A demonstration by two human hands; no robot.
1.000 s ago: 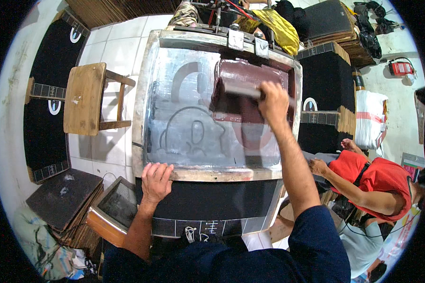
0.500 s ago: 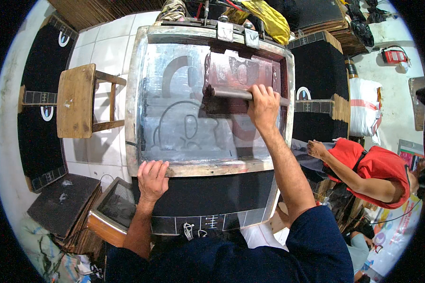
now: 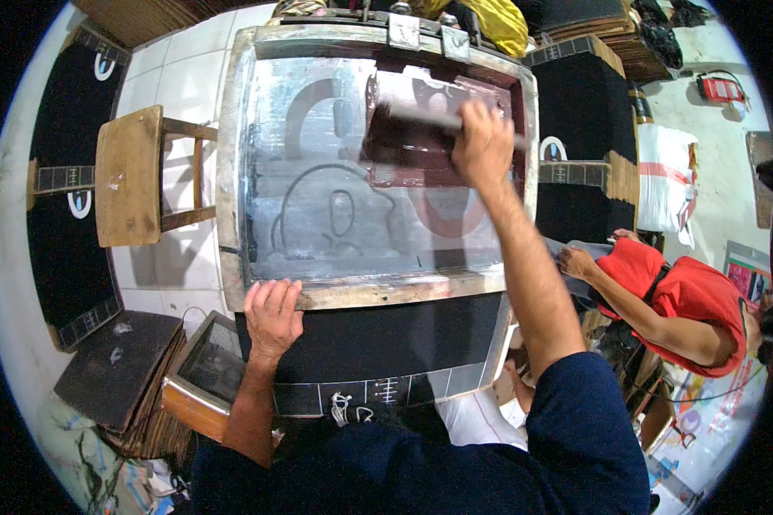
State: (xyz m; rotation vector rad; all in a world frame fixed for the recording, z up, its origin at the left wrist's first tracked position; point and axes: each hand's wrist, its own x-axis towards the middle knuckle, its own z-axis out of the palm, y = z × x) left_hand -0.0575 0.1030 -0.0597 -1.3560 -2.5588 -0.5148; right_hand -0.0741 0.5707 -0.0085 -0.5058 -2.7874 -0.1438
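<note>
A wooden-framed printing screen (image 3: 369, 294) lies in front of me, its grey mesh marked with curved outlines. My right hand (image 3: 487, 148) is closed around a long squeegee (image 3: 421, 117), blurred by motion, over the upper right of the mesh. Dark red ink (image 3: 404, 167) covers the mesh around and below the blade. My left hand (image 3: 274, 322) grips the frame's near edge toward its left corner, fingers over the wood. Beneath the frame, a black printed panel (image 3: 361, 352) shows on the near side. Two metal clamps (image 3: 404, 33) hold the far edge.
A wooden stool (image 3: 129, 176) stands to the left, beside black printed panels (image 3: 69, 249). A wood-sided box with mesh (image 3: 206, 369) sits near my left forearm. At the right, a person in red (image 3: 687, 300) works close by. Yellow cloth (image 3: 498, 26) hangs behind the clamps.
My right hand has pushed the squeegee away from me, up the screen, leaving a wider dark red ink area below it. The left hand keeps its hold on the frame.
</note>
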